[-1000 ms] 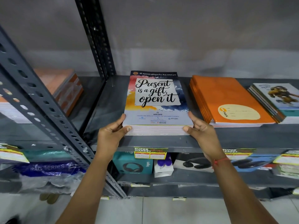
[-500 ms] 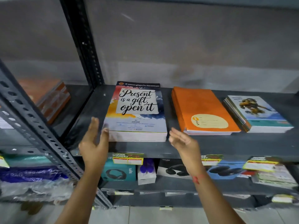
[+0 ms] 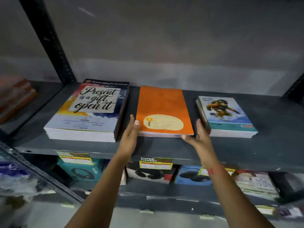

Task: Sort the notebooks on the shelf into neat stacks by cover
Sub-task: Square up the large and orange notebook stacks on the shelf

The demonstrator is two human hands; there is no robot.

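Note:
Three notebook stacks lie on the dark grey shelf (image 3: 164, 148). On the left is a thick stack with a "Present is a gift, open it" cover (image 3: 88, 111). An orange stack (image 3: 162, 106) sits in the middle, and a smaller stack with a cartoon figure cover (image 3: 225, 114) is on the right. My left hand (image 3: 131, 134) is flat against the orange stack's left front corner, fingers straight. My right hand (image 3: 199, 135) is open beside the stack's right front corner, thumb touching its front edge. Neither hand holds anything.
A slotted steel upright (image 3: 47, 40) stands behind the left stack. Another orange-brown stack (image 3: 14, 97) lies in the bay to the left. Boxed headphones (image 3: 80, 171) and yellow price tags (image 3: 156, 163) fill the shelf below. A grey wall closes the back.
Both hands left the "Present is a gift" stack and moved right to the sides of the orange stack. My view shifted right with them.

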